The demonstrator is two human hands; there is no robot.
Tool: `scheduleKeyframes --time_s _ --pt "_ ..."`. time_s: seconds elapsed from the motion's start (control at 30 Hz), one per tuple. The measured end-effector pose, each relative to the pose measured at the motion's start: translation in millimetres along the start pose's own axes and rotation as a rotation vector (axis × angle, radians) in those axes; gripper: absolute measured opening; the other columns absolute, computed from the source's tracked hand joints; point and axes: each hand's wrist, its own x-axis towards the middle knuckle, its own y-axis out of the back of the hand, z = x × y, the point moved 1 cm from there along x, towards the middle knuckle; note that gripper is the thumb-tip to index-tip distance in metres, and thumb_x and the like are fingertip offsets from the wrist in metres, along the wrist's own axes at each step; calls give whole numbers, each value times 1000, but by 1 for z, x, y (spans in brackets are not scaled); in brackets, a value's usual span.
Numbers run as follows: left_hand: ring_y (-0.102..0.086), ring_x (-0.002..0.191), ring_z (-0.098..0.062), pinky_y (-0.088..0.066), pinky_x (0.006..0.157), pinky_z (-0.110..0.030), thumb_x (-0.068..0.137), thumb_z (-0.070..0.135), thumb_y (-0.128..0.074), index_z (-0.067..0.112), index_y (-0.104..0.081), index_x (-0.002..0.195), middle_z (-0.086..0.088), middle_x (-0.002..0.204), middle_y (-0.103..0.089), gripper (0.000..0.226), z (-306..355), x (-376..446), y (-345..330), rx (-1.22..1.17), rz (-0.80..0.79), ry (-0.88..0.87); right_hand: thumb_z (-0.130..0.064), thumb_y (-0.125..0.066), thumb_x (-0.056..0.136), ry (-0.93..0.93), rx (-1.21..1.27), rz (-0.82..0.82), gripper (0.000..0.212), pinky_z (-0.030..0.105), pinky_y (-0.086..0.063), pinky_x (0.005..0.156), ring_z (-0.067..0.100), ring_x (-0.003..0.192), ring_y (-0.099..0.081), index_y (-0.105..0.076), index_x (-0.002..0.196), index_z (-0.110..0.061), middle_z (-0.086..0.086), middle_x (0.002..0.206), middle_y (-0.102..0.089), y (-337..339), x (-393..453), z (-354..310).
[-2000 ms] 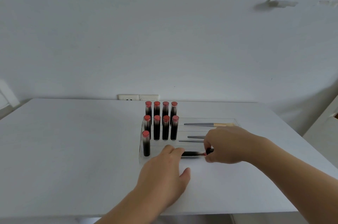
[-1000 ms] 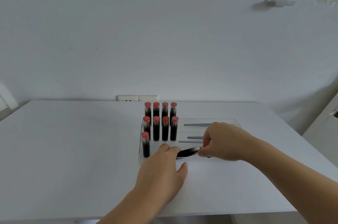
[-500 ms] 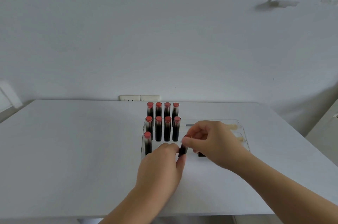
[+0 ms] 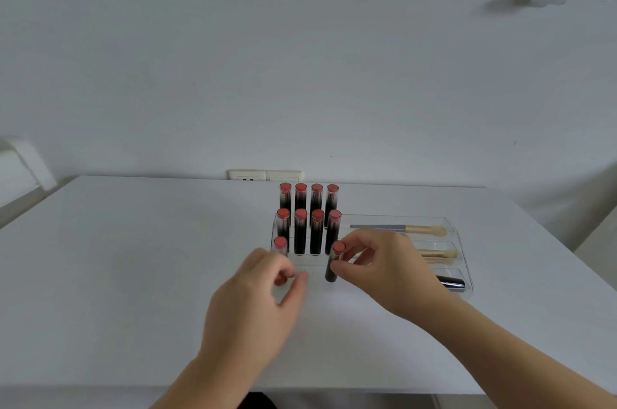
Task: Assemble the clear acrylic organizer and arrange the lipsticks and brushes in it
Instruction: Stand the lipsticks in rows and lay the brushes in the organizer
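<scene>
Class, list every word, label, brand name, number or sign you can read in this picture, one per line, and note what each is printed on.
None: no readable text shows anywhere.
The lipsticks show plain dark tubes with red tops, no legible label.
The brushes carry no visible print.
The wall socket has no readable marking.
The dark tube in the front tray: too blurred to tell.

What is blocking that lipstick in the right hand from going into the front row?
Nothing visible. The right hand holds the lipstick upright at the organizer's front row; the left hand sits beside it, not under it.
</scene>
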Motion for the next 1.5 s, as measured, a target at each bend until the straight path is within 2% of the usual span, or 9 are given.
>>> scheduleKeyframes --time_s 0.07,0.13,0.23,0.33,0.5,0.67,0.83,1.03,1.5 --pt "-45 56 3 -36 50 -17 76 35 -79 24 -57 80 15 79 -53 25 -18 1 7 -8 30 76 -33 -75 80 16 8 12 10 15 -49 56 -3 72 -68 -69 77 -40 -30 80 -70 -6 3 -6" --pt "-53 68 -1 -39 55 -18 73 46 -78 30 -56 94 17 89 -54 34 -32 3 8 -38 -10 197 -35 -75 80 15 16 19 6 13 -47 55 -3 72 -68 -70 81 -38 -29 80 -70 -13 7 -10" --pt "-56 92 5 -43 70 -17 75 53 -77 37 -54 120 25 111 -55 54 -47 5 0 -131 -123 310 -37 -75 81 16 -4 39 8 16 -51 61 -4 72 -66 -72 89 -36 -26 77 -70 -25 12 -14" --pt "-58 98 8 -44 77 -14 77 50 -78 35 -56 131 28 118 -59 60 -51 8 -5 -211 -195 332 -39 -73 82 5 -41 54 6 21 -55 66 -6 74 -64 -71 88 -38 -29 75 -68 -33 14 -16" --pt "-61 92 4 -44 75 -12 80 43 -78 34 -65 125 25 109 -66 48 -50 10 -9 -239 -214 327 -41 -70 83 -24 -58 61 8 25 -57 67 -5 74 -64 -72 90 -37 -26 74 -68 -39 13 -13" --pt "-62 90 2 -44 75 -13 82 40 -79 37 -69 119 26 109 -69 39 -50 10 -9 -273 -212 342 -44 -69 84 -41 -92 83 13 28 -57 68 0 72 -64 -72 94 -36 -24 73 -68 -44 12 -14" --pt "-61 90 2 -44 75 -15 81 38 -80 39 -70 119 27 107 -69 39 -51 8 -9 -290 -217 342 -43 -67 84 -65 -142 64 11 30 -57 69 2 76 -64 -69 93 -37 -23 71 -68 -50 12 -13" --pt "-59 90 4 -42 73 -10 80 38 -82 41 -69 120 28 106 -68 42 -52 7 -10 -284 -216 315 -42 -68 85 -71 -146 75 15 28 -55 67 3 75 -65 -69 98 -36 -23 71 -67 -53 9 -12" --pt "-59 91 3 -43 73 -12 78 40 -81 43 -68 120 28 106 -68 43 -53 6 -11 -277 -209 294 -44 -70 84 -63 -161 118 17 31 -56 68 4 72 -65 -66 98 -36 -21 70 -68 -60 8 -15"
